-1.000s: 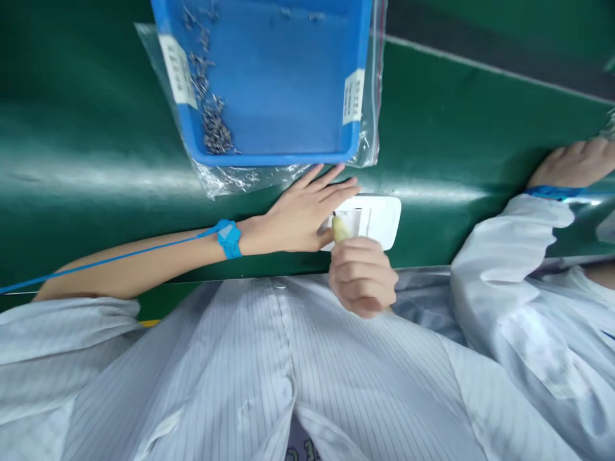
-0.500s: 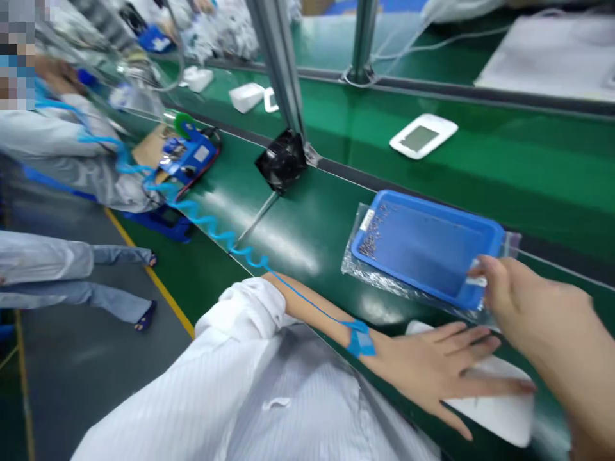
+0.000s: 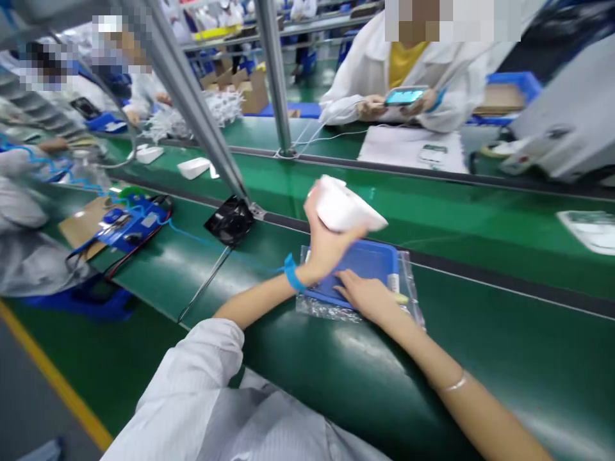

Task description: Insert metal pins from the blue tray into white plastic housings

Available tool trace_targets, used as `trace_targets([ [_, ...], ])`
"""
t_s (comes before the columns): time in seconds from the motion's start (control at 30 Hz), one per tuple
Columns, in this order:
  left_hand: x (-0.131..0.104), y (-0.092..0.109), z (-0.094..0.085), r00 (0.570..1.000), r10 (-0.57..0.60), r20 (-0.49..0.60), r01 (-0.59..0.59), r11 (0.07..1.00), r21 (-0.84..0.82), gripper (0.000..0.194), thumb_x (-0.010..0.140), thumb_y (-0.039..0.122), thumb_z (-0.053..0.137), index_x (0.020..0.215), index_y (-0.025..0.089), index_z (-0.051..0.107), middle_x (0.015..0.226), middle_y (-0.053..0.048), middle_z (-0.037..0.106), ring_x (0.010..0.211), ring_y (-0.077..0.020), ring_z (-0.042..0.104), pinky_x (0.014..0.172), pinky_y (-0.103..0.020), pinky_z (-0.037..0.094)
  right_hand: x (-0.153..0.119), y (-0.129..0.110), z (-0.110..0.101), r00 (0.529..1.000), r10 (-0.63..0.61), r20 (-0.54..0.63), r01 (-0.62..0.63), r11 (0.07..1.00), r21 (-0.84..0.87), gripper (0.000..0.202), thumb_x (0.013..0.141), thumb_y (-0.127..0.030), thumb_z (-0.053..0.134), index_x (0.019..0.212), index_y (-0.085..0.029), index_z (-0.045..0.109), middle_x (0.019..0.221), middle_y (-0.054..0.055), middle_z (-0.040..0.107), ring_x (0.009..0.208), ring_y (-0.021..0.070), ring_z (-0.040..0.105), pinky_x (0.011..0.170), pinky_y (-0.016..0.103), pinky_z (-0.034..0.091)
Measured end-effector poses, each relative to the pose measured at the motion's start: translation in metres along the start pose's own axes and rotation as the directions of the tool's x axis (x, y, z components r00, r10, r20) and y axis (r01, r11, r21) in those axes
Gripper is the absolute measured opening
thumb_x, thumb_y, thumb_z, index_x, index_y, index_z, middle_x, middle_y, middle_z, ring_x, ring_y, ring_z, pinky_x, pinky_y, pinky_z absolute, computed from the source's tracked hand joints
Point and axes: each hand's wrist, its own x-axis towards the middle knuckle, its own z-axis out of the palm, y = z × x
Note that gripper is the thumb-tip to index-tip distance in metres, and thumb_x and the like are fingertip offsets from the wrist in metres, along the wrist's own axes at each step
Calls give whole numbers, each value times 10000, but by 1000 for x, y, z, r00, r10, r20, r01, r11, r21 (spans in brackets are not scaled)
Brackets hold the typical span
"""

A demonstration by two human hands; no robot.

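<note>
A white plastic housing (image 3: 343, 205) is raised above the back of the blue tray (image 3: 369, 256), its outline smeared by motion. My left hand (image 3: 324, 240), with a blue strap at the wrist, is closed around it, the thumb on its near side. My right hand (image 3: 365, 294) reaches over the tray's near side with its fingers bunched and pointing down into it. Whatever lies between those fingertips is hidden. Beneath the tray is a clear plastic bag (image 3: 331, 312), and a small yellowish piece (image 3: 401, 299) shows beside my right wrist.
Behind the bench runs a green conveyor (image 3: 456, 224) carrying a white panel (image 3: 589, 230) at right. A metal post (image 3: 202, 109) rises near a black wrapped object (image 3: 229, 219). Blue equipment (image 3: 132, 224) stands at left. Across the line, a person holds a lit-screen device (image 3: 406, 96).
My left hand, spread over the white housing on the bench before, now holds it up above the tray. My right hand has gone from the tray's right edge to inside it. The view has shifted.
</note>
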Motion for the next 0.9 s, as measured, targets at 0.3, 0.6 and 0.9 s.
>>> trace_targets([
  [0.3,128,-23,96,743,-659,-121,472,643,-604,1002,832,181,781,1580,245,117,1594,-184,194,1492,-254,250,1197,-341,283,7,-3,-7,967,-36,254,70,989,-127,517,1063,-467,276,1543,-291,349,1256,115,612,896,248,692,683,352,539],
  [0.6,26,-6,67,932,-359,-41,294,818,-494,578,1014,308,551,1534,231,309,1652,-114,34,1563,-219,-56,1267,-387,120,4,-4,-3,973,19,232,-17,1000,-12,436,1075,-350,282,1412,-209,520,1197,141,643,907,220,672,740,323,474],
  [0.9,-141,27,69,348,893,285,-691,450,-566,478,1018,268,476,1446,482,465,1507,131,497,1444,-96,404,1244,-263,313,28,16,-19,925,379,-23,-379,925,-37,419,1067,-385,309,1295,-136,558,1238,169,629,1019,266,649,814,348,470],
])
